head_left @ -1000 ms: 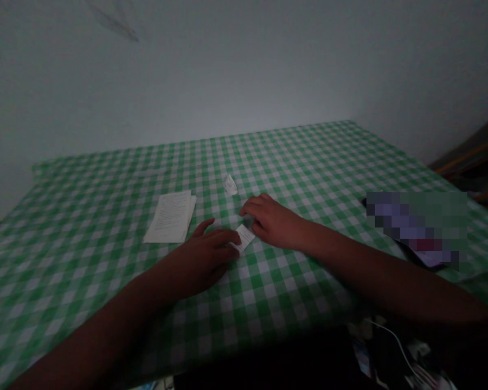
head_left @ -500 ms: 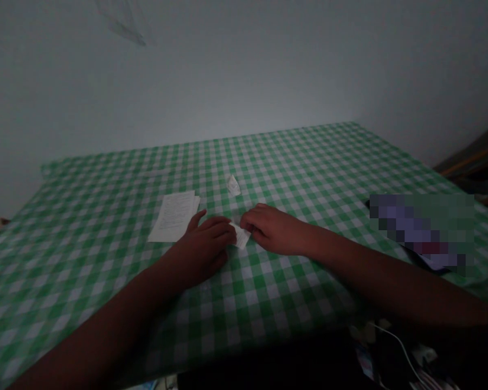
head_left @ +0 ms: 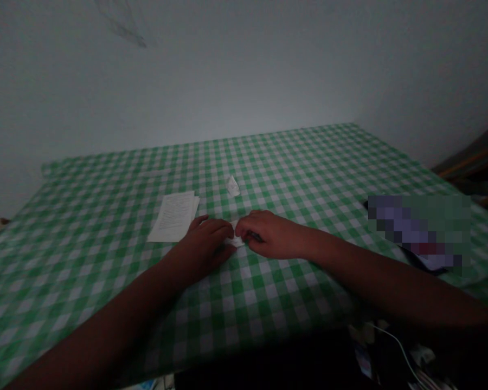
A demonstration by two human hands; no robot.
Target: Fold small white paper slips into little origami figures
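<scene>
Green-and-white gingham cloth [head_left: 293, 154] covers the desk [head_left: 85, 170], and all the action is right at its middle: both hands have met over a white paper slip [head_left: 237, 242], which sits on the cloth between them, nearly hidden by the fingers. Only a thin white sliver shows, so its shape and any folds can't be made out. The left grip [head_left: 201, 246] reaches in with its fingers together against the slip's near side, thumb lifted clear. The right grip [head_left: 270, 234] comes in from the other side, curled, its fingertips [head_left: 244, 227] over the far side. Are they pinching or just touching? From up here, that can't be told. As things lie, this one slip is the only paper at the hands. A small crumpled paper scrap [head_left: 232, 186] sits alone farther up the cloth, and a stack of printed sheets [head_left: 173, 216] lies just beyond the left grip, with neither hand on them. Off to the right, a pixelated patch [head_left: 418, 232] hides whatever lies there.
</scene>
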